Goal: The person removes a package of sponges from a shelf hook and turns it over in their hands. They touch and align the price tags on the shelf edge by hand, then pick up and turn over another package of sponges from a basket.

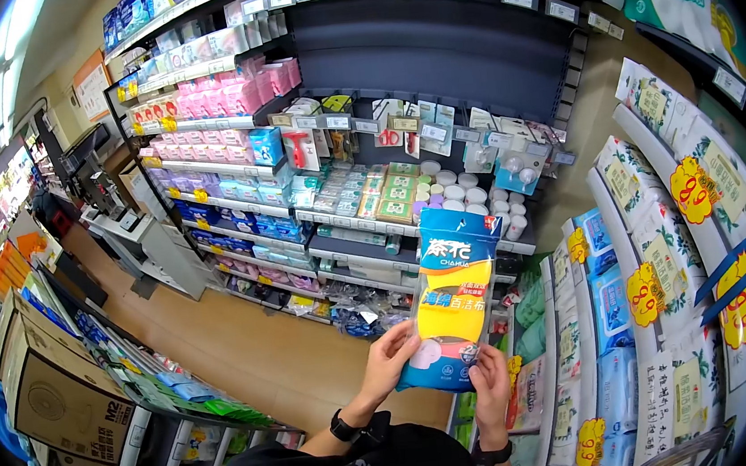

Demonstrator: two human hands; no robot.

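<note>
A flat blue-and-clear package of yellow sponge cloths (455, 315) is held upright in front of my body, its printed front facing me. My left hand (389, 357) grips its lower left edge, thumb on the front. At the lower right edge my right hand (492, 385) pinches the same package between thumb and fingers. Part of the fingers of both hands is hidden behind it. Behind the package's top stand white round containers (466, 195) on a shelf.
Shelves with pink packs (239, 98) stand ahead. Tissue packs with yellow price tags (644, 294) line the right side. At lower left is a cardboard box (65, 388) above another shelf. Brown floor (248, 335) runs between them. A white counter (155, 254) stands farther left.
</note>
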